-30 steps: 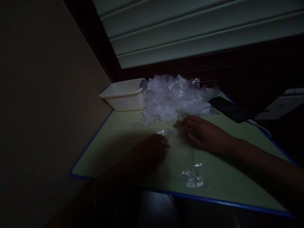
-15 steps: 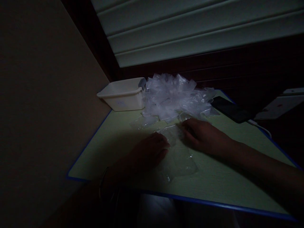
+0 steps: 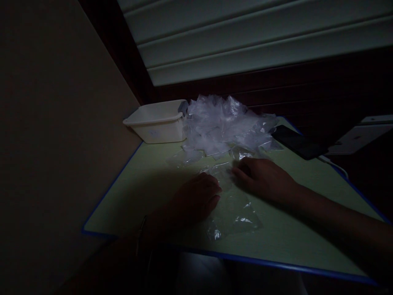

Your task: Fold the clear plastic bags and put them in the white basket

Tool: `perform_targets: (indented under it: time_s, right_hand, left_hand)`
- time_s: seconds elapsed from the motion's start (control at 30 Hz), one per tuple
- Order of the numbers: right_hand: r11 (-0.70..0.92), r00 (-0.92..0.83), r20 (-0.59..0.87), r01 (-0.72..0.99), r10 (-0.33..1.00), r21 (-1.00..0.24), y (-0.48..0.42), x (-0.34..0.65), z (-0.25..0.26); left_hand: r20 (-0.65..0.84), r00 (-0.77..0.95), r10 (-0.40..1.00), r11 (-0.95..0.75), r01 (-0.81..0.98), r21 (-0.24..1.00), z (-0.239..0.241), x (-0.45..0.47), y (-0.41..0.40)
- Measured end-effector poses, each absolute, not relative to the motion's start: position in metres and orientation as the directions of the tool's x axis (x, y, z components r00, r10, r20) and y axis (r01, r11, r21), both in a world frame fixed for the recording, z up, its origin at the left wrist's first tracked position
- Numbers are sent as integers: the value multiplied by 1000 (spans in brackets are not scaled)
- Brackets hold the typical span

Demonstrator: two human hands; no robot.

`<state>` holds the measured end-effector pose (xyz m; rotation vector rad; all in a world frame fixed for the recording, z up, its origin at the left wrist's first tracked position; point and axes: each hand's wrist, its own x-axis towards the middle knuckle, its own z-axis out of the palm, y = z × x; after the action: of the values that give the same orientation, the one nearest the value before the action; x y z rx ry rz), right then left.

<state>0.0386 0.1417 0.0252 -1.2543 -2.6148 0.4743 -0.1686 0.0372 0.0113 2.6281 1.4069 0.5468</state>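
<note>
A clear plastic bag (image 3: 233,213) lies flat on the pale green table (image 3: 285,237) between my hands. My left hand (image 3: 196,198) rests palm down on the bag's left edge, fingers curled and close together. My right hand (image 3: 264,178) lies at the bag's far end, its fingertips bent and pinched on the bag's top edge. Just beyond both hands sits a large heap of clear plastic bags (image 3: 224,127). The scene is very dark, so the fingers are hard to make out.
A white plastic tub (image 3: 156,123) stands at the far left corner by the wall. A dark phone (image 3: 294,141) with a white cable lies at the far right. The table has a blue edge (image 3: 276,266). Closed blinds hang behind.
The bag between my hands has shifted and spread; its near end now lies closer to my left hand. Both hands stayed almost in place.
</note>
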Motion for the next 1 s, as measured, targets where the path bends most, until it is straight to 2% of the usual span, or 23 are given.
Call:
perform_targets:
  time_s: [0.2, 0.37, 0.57, 0.7, 1.0]
  right_hand:
    - [593, -629, 49, 700, 776, -398, 140, 34, 22]
    - [577, -639, 52, 651, 767, -493, 146, 36, 25]
    - [572, -697, 18, 573, 717, -587, 154, 41, 28]
    - [570, -704, 19, 559, 710, -602, 153, 43, 29]
    - [631, -723, 73, 545, 687, -552, 155, 45, 24]
  left_hand:
    - [283, 494, 822, -565, 770, 297, 11, -166, 36]
    - [338, 449, 827, -552, 762, 339, 20, -178, 31]
    - [338, 425, 840, -523, 798, 298, 25, -209, 30]
    - [307, 455, 836, -535, 802, 267, 15, -215, 33]
    - [227, 517, 826, -558, 807, 194, 7, -207, 33]
